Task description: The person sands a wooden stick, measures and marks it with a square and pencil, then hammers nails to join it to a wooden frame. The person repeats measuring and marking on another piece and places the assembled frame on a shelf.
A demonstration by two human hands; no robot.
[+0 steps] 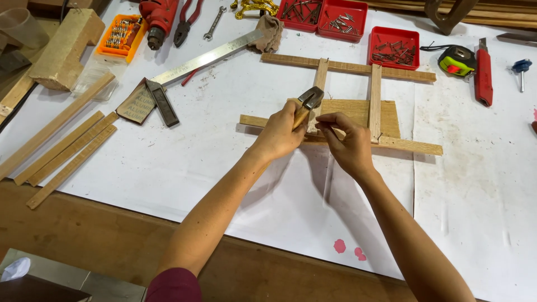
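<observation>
A small frame of thin wooden strips (pixel 373 95) lies on white paper: two long crosswise strips joined by two short upright ones, with a flat wood block under it. My left hand (pixel 281 133) grips a small hammer by its wooden handle, the metal head (pixel 311 97) raised just above the left upright strip. My right hand (pixel 348 141) pinches with fingertips at the joint where that upright meets the near long strip; what it pinches is too small to tell.
Red trays of nails (pixel 394 47) sit at the back. A tape measure (pixel 457 61), red utility knife (pixel 483 76), steel ruler (pixel 208 57), red drill (pixel 159 17), pliers (pixel 186 22) and an orange bit case (pixel 120 36) lie around. Loose wooden strips (pixel 67 148) rest at left.
</observation>
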